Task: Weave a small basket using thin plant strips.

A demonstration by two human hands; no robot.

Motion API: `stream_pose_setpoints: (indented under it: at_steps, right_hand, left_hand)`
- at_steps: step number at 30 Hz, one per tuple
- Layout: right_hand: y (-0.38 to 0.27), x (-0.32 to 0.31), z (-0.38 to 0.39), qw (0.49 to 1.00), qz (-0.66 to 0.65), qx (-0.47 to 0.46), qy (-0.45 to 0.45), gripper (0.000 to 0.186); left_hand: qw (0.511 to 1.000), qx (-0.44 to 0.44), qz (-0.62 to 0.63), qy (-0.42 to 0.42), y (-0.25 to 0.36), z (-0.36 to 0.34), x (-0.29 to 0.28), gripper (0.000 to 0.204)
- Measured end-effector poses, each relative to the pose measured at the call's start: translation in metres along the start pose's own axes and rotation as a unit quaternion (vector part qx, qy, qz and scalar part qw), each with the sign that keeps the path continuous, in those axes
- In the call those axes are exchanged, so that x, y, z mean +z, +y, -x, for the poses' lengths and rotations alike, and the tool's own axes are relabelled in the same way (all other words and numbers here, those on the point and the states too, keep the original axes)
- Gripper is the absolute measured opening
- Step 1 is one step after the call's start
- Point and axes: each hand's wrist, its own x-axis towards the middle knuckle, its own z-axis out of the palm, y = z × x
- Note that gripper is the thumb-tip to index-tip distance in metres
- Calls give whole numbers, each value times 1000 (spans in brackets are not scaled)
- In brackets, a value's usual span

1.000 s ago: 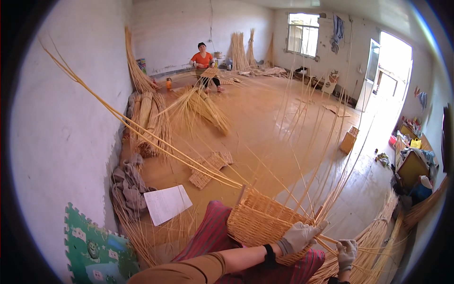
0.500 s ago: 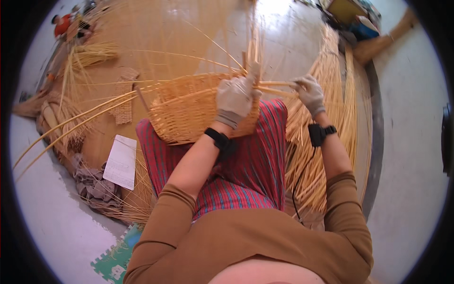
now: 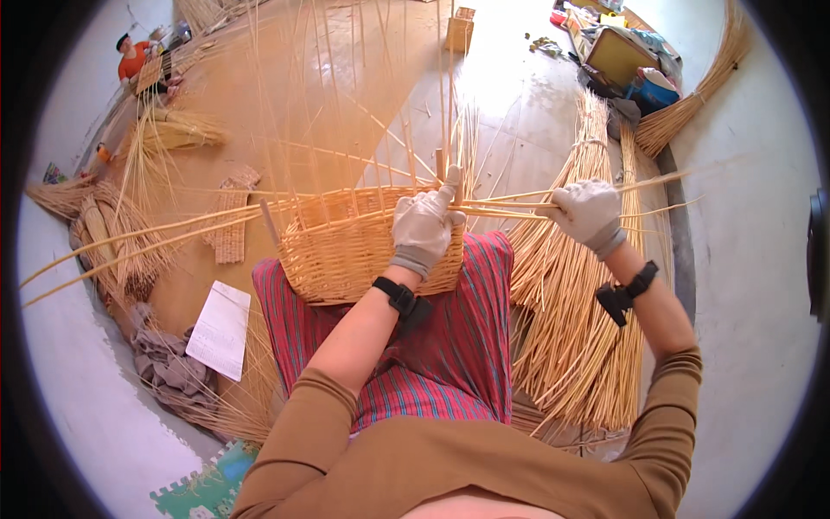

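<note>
A partly woven wicker basket (image 3: 346, 259) rests on my lap on a red striped cloth (image 3: 475, 320), with long rods sticking up from its rim. My left hand (image 3: 419, 225), in a pale glove, grips the basket's right corner where rods and a short post meet, its index finger raised along the uprights. My right hand (image 3: 588, 212), also gloved, is closed on horizontal wicker rods (image 3: 510, 206) that run out rightward from that corner. Two long rods (image 3: 147, 246) extend from the basket's left end.
Bundles of wicker (image 3: 566, 337) lie on my right, more (image 3: 108, 225) on my left beside woven pieces (image 3: 229, 208), a paper sheet (image 3: 218, 333) and grey cloth (image 3: 173, 372). A co-worker (image 3: 134, 56) sits at far left. A wooden box (image 3: 458, 33) and piled items (image 3: 614, 60) stand beyond.
The view has tilted down from the room to my lap. In the last half second my right hand has moved outward to the right along the rods, while my left hand stays at the basket's corner.
</note>
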Motion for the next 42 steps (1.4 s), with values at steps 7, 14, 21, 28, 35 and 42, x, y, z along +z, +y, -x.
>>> stream_pose_setpoints:
  at_steps: [7,14,21,28,35,42]
  right_hand:
    - [-105,-12,-118,881,3,-434,189,16]
    - [-116,66,-120,890,-352,146,251,52]
    - [-108,72,-94,803,-475,312,-179,82]
    - [-129,87,-96,802,-417,381,-193,58]
    - [-164,120,-91,844,-248,475,-35,33]
    - [-141,122,-89,804,-307,509,-39,38]
  left_hand:
    - [997,18,-28,74,-13,14,36,73]
    - [848,-88,519,70,-29,19,-3,55]
    - [667,-331,649,157,-79,26,-61,37]
    - [870,-218,432,98,-78,-53,-72,31]
    - [978,21,193,-70,44,-145,-26,56]
    - [973,-66,179,129,-69,1,-128,29]
